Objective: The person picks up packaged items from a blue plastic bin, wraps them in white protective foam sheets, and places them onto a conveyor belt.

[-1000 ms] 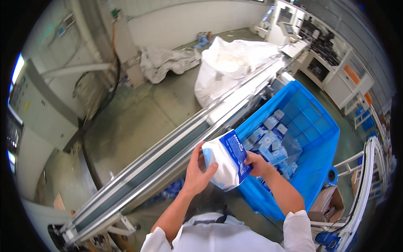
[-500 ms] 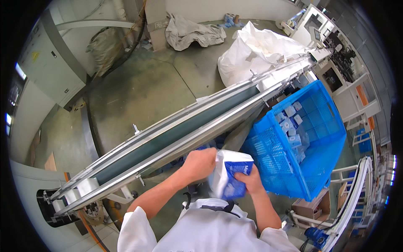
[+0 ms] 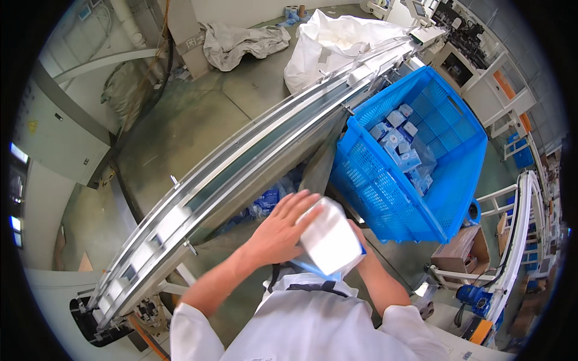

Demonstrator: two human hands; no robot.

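In front of my chest is a tissue pack (image 3: 332, 237), its broad white face turned up and blue wrapper showing along its lower and right edges. My right hand (image 3: 360, 239) grips its right side, with most of the fingers hidden behind it. On the left side, my left hand (image 3: 283, 227) lies against the pack with its fingers stretched out. Beyond the hands runs a long conveyor (image 3: 241, 153), and several white packs (image 3: 144, 255) sit blurred on its near left end.
A big blue plastic crate (image 3: 391, 186) stands to the right, with several small white-and-blue packs (image 3: 394, 139) inside. Blue plastic packaging (image 3: 269, 201) lies under the conveyor. Behind it are a large white sack (image 3: 325, 48) and a grey cloth (image 3: 241, 45). A curved white frame (image 3: 522, 240) rises at right.
The pack has turned, so its white face now shows instead of the blue printed side. My left hand has gone from a closed grip to stretched fingers. White packs on the conveyor have advanced up it.
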